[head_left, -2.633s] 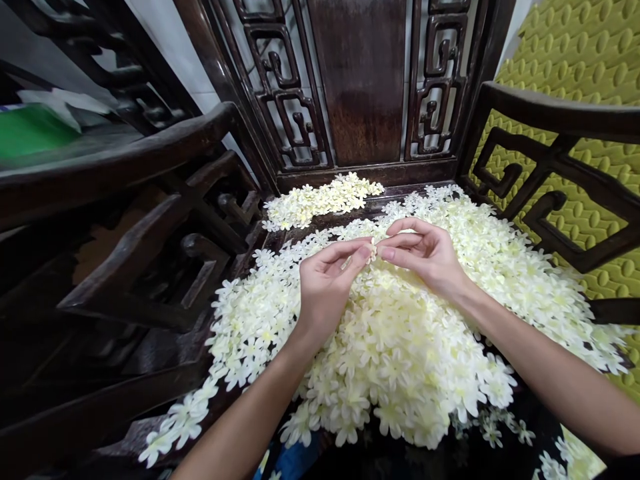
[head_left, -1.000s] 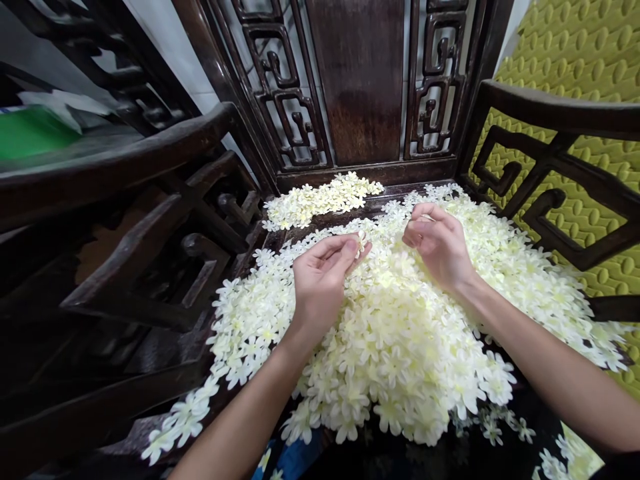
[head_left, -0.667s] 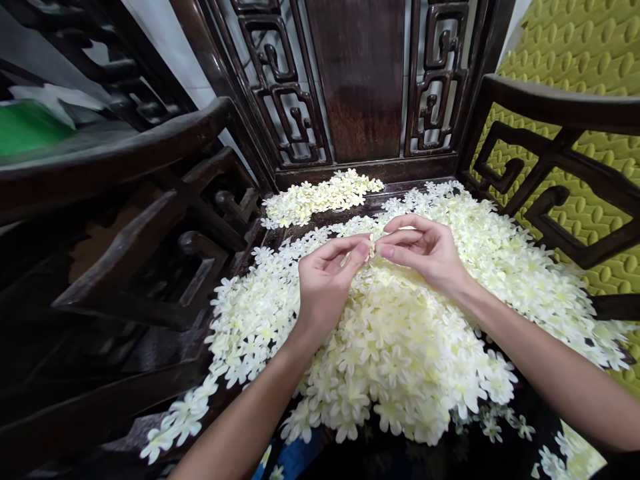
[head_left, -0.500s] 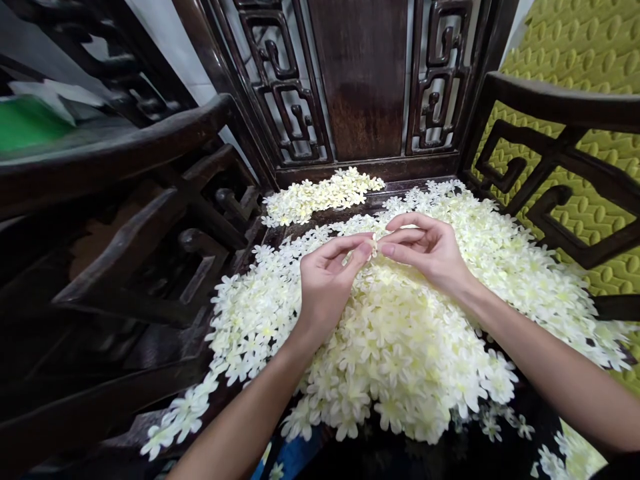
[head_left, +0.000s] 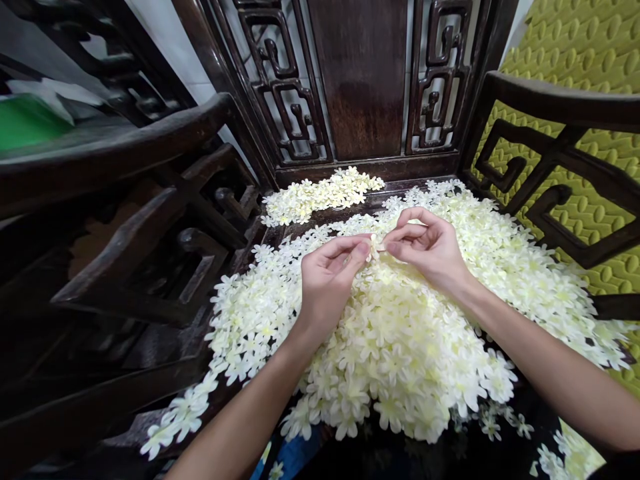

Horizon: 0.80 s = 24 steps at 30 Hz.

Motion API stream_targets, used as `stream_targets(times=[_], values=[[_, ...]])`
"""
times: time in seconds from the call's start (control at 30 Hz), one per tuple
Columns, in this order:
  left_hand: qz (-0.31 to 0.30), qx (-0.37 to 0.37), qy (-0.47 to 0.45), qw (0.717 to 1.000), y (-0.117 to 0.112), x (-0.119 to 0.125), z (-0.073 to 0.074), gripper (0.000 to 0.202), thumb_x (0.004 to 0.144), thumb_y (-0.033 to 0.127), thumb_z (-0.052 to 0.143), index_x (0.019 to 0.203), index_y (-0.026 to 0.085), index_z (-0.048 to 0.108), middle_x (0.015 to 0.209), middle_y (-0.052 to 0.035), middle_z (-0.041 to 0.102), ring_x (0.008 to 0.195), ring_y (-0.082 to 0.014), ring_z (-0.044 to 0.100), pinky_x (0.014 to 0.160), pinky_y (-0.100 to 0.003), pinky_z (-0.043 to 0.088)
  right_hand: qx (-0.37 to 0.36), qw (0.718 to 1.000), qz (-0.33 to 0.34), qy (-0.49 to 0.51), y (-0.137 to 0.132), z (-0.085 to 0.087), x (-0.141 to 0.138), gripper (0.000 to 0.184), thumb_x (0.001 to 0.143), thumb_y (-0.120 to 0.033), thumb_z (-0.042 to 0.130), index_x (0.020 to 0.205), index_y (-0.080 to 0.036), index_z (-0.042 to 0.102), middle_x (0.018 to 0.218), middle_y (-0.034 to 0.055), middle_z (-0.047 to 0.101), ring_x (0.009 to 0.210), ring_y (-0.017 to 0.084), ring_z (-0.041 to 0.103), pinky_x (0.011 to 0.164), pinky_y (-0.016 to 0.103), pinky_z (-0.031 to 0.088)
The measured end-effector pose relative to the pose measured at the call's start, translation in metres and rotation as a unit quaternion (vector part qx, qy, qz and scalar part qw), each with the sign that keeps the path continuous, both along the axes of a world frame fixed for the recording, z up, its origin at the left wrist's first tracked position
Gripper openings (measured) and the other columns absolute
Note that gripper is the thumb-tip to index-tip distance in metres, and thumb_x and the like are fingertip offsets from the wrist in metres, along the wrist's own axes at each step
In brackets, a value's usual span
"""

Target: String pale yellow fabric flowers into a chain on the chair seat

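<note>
A small pale flower [head_left: 373, 249] sits at the tips of my left hand [head_left: 330, 277], pinched between thumb and forefinger, above the heap of white-yellow flowers [head_left: 395, 353]. My right hand [head_left: 433, 250] is just beside it, thumb and forefinger drawn close; I cannot tell whether they grip anything. Beyond my hands, a smaller pile of flowers [head_left: 320, 197] lies near the dark wooden backrest [head_left: 363, 87], and a yellow-green padded surface [head_left: 575, 53] shows past the right armrest [head_left: 565, 103]
</note>
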<state>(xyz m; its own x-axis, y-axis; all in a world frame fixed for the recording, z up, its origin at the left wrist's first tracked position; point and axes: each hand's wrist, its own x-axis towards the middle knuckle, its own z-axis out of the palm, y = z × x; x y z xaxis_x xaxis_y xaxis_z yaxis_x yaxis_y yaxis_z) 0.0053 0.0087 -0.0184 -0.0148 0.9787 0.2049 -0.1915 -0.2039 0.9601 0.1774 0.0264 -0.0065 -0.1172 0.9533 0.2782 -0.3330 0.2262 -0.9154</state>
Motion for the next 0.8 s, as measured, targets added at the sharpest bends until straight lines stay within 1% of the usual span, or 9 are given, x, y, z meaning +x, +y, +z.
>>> stream_targets(times=[0.07, 0.13, 0.2, 0.23, 0.27, 0.37, 0.43, 0.6, 0.8], values=[[0.0, -0.004, -0.032, 0.999, 0.001, -0.001, -0.001, 0.019, 0.08, 0.034, 0.079, 0.092, 0.02, 0.077, 0.106, -0.0078, 0.075, 0.097, -0.0207, 0.072, 0.095, -0.041, 0.06, 0.004, 1.0, -0.014, 0.025, 0.004, 0.0, 0.004, 0.026, 0.067, -0.007, 0.071, 0.087, -0.021, 0.062, 0.071, -0.0032, 0.071, 0.061, 0.011, 0.059, 0.057, 0.024, 0.047], [0.002, 0.0, -0.055, 0.998, 0.003, -0.001, -0.001, 0.018, 0.08, 0.034, 0.08, 0.091, 0.02, 0.077, 0.105, -0.0068, 0.075, 0.099, -0.0203, 0.072, 0.097, -0.043, 0.06, 0.008, 0.998, -0.025, 0.058, 0.007, 0.001, 0.009, 0.018, 0.07, -0.011, 0.063, 0.084, -0.022, 0.062, 0.063, -0.0047, 0.063, 0.055, 0.011, 0.052, 0.053, 0.026, 0.044], [0.004, -0.001, -0.047, 0.999, 0.003, -0.001, -0.001, 0.019, 0.079, 0.034, 0.08, 0.091, 0.02, 0.077, 0.105, -0.0068, 0.075, 0.099, -0.0204, 0.072, 0.097, -0.043, 0.06, 0.011, 0.997, -0.03, 0.073, 0.008, 0.003, 0.011, 0.013, 0.072, -0.013, 0.063, 0.082, -0.022, 0.062, 0.056, -0.0065, 0.054, 0.052, 0.01, 0.047, 0.054, 0.026, 0.044], [0.005, -0.003, -0.036, 0.999, 0.003, -0.001, -0.001, 0.019, 0.079, 0.035, 0.08, 0.092, 0.02, 0.077, 0.106, -0.0072, 0.075, 0.098, -0.0206, 0.072, 0.096, -0.042, 0.06, 0.012, 0.997, -0.026, 0.07, 0.007, 0.003, 0.011, 0.013, 0.074, -0.013, 0.065, 0.082, -0.022, 0.063, 0.056, -0.0066, 0.055, 0.052, 0.01, 0.049, 0.056, 0.027, 0.046], [0.004, -0.005, -0.026, 1.0, 0.002, -0.001, -0.001, 0.019, 0.08, 0.035, 0.08, 0.092, 0.021, 0.078, 0.106, -0.0076, 0.075, 0.098, -0.0209, 0.072, 0.095, -0.042, 0.06, 0.014, 0.998, -0.016, 0.06, 0.006, 0.004, 0.01, 0.014, 0.074, -0.012, 0.068, 0.084, -0.022, 0.064, 0.059, -0.0061, 0.059, 0.055, 0.011, 0.052, 0.06, 0.027, 0.049], [0.005, -0.001, -0.002, 1.0, 0.001, -0.001, -0.001, 0.019, 0.081, 0.035, 0.079, 0.094, 0.021, 0.078, 0.108, -0.0087, 0.076, 0.098, -0.0217, 0.072, 0.094, -0.04, 0.059, 0.022, 0.999, 0.031, 0.018, 0.0, 0.004, 0.005, 0.029, 0.071, -0.012, 0.08, 0.095, -0.021, 0.067, 0.077, -0.0013, 0.075, 0.072, 0.015, 0.069, 0.075, 0.031, 0.057], [0.006, 0.003, 0.005, 1.0, 0.0, 0.0, 0.0, 0.019, 0.081, 0.035, 0.079, 0.094, 0.021, 0.078, 0.108, -0.0094, 0.076, 0.1, -0.0225, 0.072, 0.094, -0.039, 0.059, 0.022, 0.999, 0.042, -0.009, -0.003, 0.003, 0.002, 0.034, 0.069, -0.015, 0.085, 0.098, -0.02, 0.068, 0.083, 0.0012, 0.078, 0.08, 0.018, 0.073, 0.081, 0.033, 0.059], [0.011, 0.016, 0.016, 1.0, -0.001, 0.001, 0.003, 0.019, 0.081, 0.035, 0.078, 0.093, 0.02, 0.078, 0.108, -0.0096, 0.076, 0.103, -0.0234, 0.072, 0.099, -0.04, 0.056, 0.012, 0.999, 0.03, -0.021, -0.004, 0.002, 0.0, 0.041, 0.066, -0.026, 0.092, 0.099, -0.02, 0.069, 0.085, 0.0027, 0.08, 0.078, 0.017, 0.075, 0.078, 0.031, 0.061], [0.013, 0.012, 0.018, 1.0, -0.002, 0.002, 0.004, 0.019, 0.081, 0.035, 0.078, 0.093, 0.02, 0.078, 0.108, -0.0091, 0.076, 0.103, -0.0223, 0.071, 0.1, -0.039, 0.055, 0.004, 0.999, 0.022, -0.024, -0.004, 0.004, 0.0, 0.043, 0.062, -0.027, 0.093, 0.097, -0.019, 0.069, 0.084, 0.0033, 0.08, 0.079, 0.018, 0.075, 0.078, 0.03, 0.062]])
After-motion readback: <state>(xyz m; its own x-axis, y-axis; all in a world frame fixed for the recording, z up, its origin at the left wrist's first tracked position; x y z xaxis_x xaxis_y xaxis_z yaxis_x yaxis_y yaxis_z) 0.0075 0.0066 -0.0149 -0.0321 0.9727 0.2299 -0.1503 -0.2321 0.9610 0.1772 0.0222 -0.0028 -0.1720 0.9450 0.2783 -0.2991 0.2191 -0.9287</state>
